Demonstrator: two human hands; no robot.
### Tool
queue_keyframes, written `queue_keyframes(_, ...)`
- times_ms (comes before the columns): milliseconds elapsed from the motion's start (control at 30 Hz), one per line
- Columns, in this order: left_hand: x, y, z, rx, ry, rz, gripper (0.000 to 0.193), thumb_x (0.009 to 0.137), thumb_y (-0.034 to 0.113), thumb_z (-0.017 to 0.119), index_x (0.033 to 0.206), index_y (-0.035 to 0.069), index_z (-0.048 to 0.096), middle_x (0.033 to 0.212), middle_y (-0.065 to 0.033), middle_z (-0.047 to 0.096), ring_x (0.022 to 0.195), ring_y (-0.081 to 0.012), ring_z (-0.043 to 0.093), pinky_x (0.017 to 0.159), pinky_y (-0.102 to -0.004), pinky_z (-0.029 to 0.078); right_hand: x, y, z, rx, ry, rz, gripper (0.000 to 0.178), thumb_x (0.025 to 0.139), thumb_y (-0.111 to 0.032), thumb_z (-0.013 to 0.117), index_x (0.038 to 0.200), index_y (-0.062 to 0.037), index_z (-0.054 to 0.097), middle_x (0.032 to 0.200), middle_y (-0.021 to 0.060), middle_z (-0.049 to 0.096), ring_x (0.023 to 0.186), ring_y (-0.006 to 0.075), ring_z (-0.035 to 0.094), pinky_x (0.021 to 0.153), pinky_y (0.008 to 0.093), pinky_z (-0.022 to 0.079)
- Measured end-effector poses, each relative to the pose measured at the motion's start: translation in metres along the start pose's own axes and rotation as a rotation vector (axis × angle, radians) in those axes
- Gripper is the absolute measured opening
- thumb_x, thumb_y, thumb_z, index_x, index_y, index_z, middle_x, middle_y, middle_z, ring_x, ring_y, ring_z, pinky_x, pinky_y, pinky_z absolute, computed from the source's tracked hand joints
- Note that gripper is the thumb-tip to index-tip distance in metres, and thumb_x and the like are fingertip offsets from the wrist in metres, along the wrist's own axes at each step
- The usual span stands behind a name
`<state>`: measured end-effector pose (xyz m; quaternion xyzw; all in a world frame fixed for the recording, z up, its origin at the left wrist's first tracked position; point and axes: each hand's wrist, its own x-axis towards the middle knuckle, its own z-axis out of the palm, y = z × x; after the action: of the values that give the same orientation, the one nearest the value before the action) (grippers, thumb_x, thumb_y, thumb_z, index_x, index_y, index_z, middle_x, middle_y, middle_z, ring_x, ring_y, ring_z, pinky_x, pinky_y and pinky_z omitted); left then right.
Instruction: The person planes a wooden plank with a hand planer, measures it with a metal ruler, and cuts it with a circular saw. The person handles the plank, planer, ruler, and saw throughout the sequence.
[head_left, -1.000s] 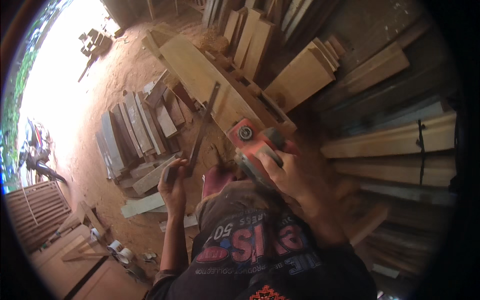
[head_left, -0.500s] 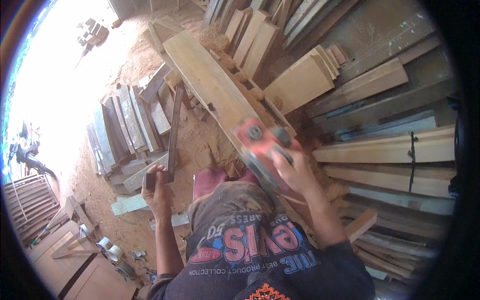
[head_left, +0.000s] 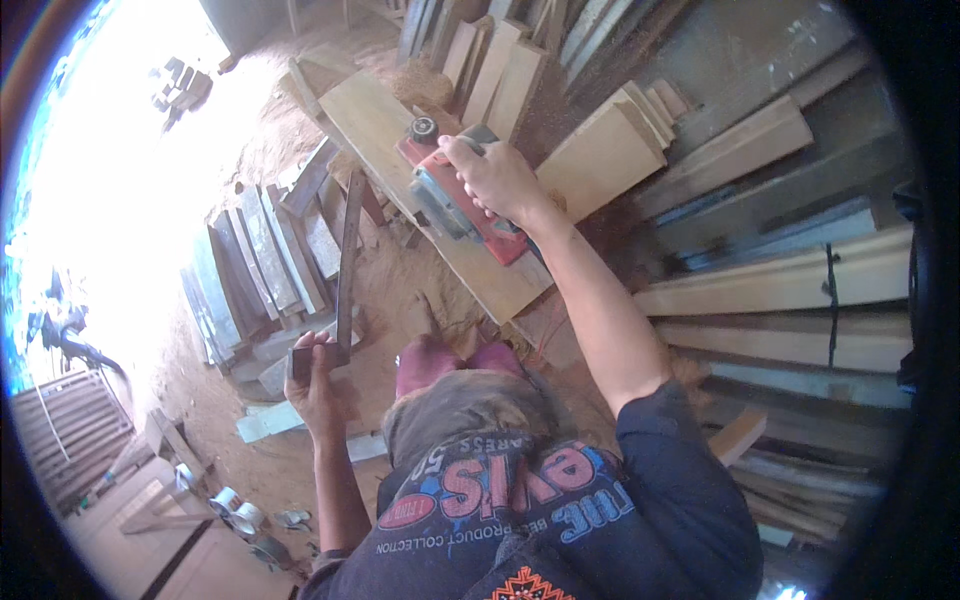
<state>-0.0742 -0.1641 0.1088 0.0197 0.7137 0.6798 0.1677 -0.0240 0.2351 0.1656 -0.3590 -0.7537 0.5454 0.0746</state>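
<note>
A red power planer point(head_left: 450, 190) rests on a long wooden board point(head_left: 375, 115), which runs from the far left of centre down toward my knees. My right hand point(head_left: 497, 180) is wrapped round the planer's dark handle, with that arm stretched forward. In my left hand point(head_left: 316, 385) is a try square point(head_left: 345, 300), gripped by its thick stock beside my left thigh. Its long dark blade points up and away, apart from the board. The planer and my right hand hide the board's middle.
Stacked planks point(head_left: 255, 250) lie on the sawdust-covered ground to the left. Short boards point(head_left: 600, 150) and long timbers point(head_left: 780, 280) fill the right side. White cups point(head_left: 236, 510) stand at the lower left, near flat wooden panels point(head_left: 130, 520). Shavings point(head_left: 425, 85) lie by the board's far end.
My right hand has pushed the planer forward and leftward along the board, from near my lap to its middle. My left hand with the try square has hardly moved.
</note>
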Motion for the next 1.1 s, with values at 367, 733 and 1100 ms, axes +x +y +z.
queue_keyframes(367, 0.104, 0.035, 0.031, 0.212, -0.218, 0.219, 0.034, 0.109, 0.019, 0.072, 0.135, -0.003, 0.071, 0.119, -0.0121, 0.079, 0.107, -0.0189, 0.075, 0.099, -0.0376, 0.058, -0.220, 0.070, -0.056, -0.086, 0.052, 0.190, 0.045, 0.109, -0.042, 0.062, 0.098, 0.0005, 0.076, 0.070, 0.0014, 0.062, 0.068, 0.0099, 0.062, 0.062, 0.0307, 0.049)
queue_keyframes(733, 0.287, 0.018, 0.148, 0.322, -0.605, 0.340, 0.020, 0.107, 0.010, 0.071, 0.125, 0.002, 0.075, 0.115, -0.0065, 0.079, 0.110, -0.0125, 0.071, 0.097, -0.0318, 0.058, -0.319, 0.076, -0.073, 0.222, 0.261, 0.439, 0.050, 0.112, -0.048, 0.061, 0.105, -0.0002, 0.073, 0.070, -0.0033, 0.057, 0.059, 0.0055, 0.051, 0.053, 0.0256, 0.041)
queue_keyframes(1100, 0.301, 0.015, 0.140, 0.235, -0.651, 0.283, 0.021, 0.104, 0.010, 0.074, 0.124, 0.003, 0.077, 0.109, -0.0013, 0.078, 0.096, -0.0103, 0.070, 0.086, -0.0290, 0.056, -0.298, 0.062, -0.084, 0.125, 0.212, 0.319, 0.040, 0.109, -0.041, 0.066, 0.119, -0.0018, 0.068, 0.072, -0.0025, 0.061, 0.064, 0.0077, 0.055, 0.059, 0.0282, 0.044)
